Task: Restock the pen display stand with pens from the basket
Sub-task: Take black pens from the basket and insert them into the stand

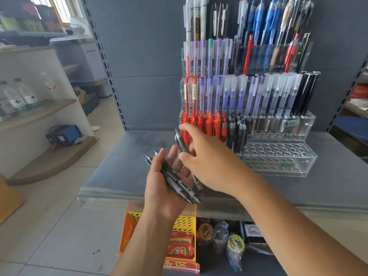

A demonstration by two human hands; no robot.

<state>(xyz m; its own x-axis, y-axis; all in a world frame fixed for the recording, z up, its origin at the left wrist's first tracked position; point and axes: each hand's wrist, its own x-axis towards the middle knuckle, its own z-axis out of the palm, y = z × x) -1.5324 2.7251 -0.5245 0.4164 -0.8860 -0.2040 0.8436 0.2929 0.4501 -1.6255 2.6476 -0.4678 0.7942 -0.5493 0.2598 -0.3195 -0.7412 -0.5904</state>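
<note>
I see the left hand (167,180) palm up, fingers loosely curled under a bundle of black pens (175,180) lying across the palm, tips toward me. Right hand (209,158) reaches across, thumb and forefinger clamped on one black pen (181,144), tilted, its top end near the red pens (205,124) in the clear display stand (278,156). Front tier holes sit unfilled. Stand tags read "¥10" and, I think, "¥20", blurry. Stand sits on the grey shelf (123,166). Yellow basket (185,224) sits below the shelf edge.
</note>
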